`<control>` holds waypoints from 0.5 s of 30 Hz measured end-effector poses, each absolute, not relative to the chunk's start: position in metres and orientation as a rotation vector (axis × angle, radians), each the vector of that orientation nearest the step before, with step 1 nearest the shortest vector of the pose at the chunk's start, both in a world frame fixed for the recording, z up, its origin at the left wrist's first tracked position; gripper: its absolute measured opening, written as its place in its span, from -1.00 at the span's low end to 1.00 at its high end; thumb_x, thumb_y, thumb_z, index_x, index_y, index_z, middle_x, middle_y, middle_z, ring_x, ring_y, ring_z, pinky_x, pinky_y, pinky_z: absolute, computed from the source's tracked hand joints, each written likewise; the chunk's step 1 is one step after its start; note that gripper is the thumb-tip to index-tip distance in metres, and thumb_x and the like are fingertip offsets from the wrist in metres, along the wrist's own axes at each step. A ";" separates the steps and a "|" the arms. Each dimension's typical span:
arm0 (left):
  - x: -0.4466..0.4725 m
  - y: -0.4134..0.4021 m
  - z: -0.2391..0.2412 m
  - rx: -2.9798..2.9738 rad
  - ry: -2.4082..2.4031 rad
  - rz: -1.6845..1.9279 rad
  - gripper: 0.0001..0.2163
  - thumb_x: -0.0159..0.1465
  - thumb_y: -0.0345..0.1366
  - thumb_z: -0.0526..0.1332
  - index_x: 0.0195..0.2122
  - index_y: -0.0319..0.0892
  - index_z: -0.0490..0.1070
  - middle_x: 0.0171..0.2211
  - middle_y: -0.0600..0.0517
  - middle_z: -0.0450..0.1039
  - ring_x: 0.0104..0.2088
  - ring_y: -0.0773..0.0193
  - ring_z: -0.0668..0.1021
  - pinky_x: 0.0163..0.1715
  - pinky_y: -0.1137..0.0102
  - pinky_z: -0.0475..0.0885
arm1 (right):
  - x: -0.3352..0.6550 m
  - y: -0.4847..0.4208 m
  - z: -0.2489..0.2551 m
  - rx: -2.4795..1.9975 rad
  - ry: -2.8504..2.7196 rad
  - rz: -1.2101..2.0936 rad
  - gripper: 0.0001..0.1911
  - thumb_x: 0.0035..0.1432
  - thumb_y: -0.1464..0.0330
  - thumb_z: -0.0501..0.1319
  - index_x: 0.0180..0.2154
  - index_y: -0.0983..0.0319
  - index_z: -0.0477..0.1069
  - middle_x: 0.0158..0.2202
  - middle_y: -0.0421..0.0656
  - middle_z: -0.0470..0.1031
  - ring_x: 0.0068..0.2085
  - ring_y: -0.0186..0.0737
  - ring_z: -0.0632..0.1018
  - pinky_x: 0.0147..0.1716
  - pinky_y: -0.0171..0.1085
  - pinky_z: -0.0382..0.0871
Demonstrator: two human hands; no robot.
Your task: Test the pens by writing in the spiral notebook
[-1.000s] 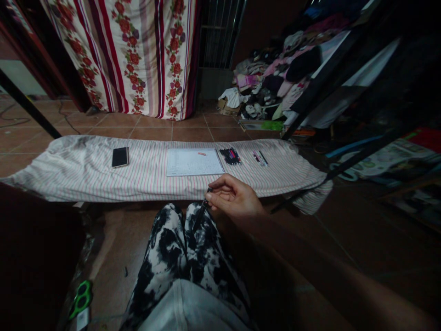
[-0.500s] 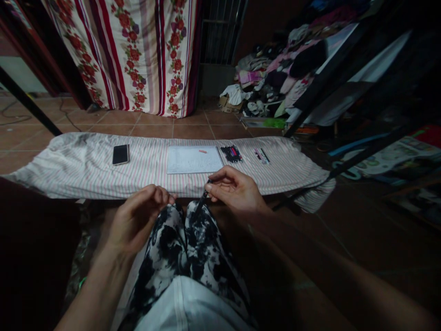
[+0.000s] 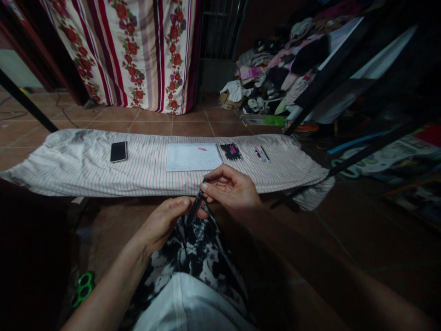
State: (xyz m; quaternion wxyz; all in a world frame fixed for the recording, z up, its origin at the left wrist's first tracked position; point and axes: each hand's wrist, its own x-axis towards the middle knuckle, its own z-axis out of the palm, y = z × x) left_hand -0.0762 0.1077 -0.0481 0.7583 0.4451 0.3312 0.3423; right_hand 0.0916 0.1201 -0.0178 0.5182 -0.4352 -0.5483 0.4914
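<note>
Between the thumb and fingers of my right hand (image 3: 234,188) is the upper end of a slim black pen (image 3: 195,207), which slants down to the left above my lap. My left hand (image 3: 168,220) is at the pen's lower part, thumb along its near side and fingers behind it. Beyond my hands, on a striped cloth, lies a spiral notebook (image 3: 193,161) showing a pale page. A small orange-and-white item (image 3: 202,149) rests on that page. Right beside the notebook is a group of dark pens (image 3: 231,151), and farther right a few more pens (image 3: 262,154).
A phone (image 3: 119,151) lies left on the striped cloth (image 3: 144,179). Dark bars slant at both ends of the covered surface. A floral curtain (image 3: 138,55) hangs behind, with a heap of clothes (image 3: 272,73) at the back right. A green object (image 3: 83,287) is low at the left.
My left hand has moved right and come onto the pen's lower part. My right hand, holding the pen, has shifted slightly left. The green object at the lower left now shows more.
</note>
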 end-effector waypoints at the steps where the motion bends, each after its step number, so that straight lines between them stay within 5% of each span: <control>1: -0.076 0.107 -0.048 0.980 0.717 0.746 -0.72 0.23 -0.15 0.16 -0.27 -0.25 0.55 -0.32 -0.08 0.54 -0.22 0.21 0.50 -0.10 0.38 0.26 | 0.091 0.119 -0.017 -1.044 -1.321 1.179 -0.72 -0.12 0.26 0.35 -0.40 0.22 0.31 -0.55 -0.29 0.40 -0.56 -0.41 0.48 -0.58 -0.39 0.39; 15: -0.076 0.091 -0.040 0.951 0.703 0.845 -0.76 0.12 -0.17 0.30 -0.27 -0.22 0.56 -0.48 0.00 0.46 -0.33 0.27 0.45 -0.23 0.42 0.27 | 0.087 0.102 -0.002 -1.003 -1.349 1.188 -0.73 -0.12 0.26 0.36 -0.40 0.20 0.33 -0.55 -0.29 0.42 -0.54 -0.38 0.50 -0.58 -0.38 0.42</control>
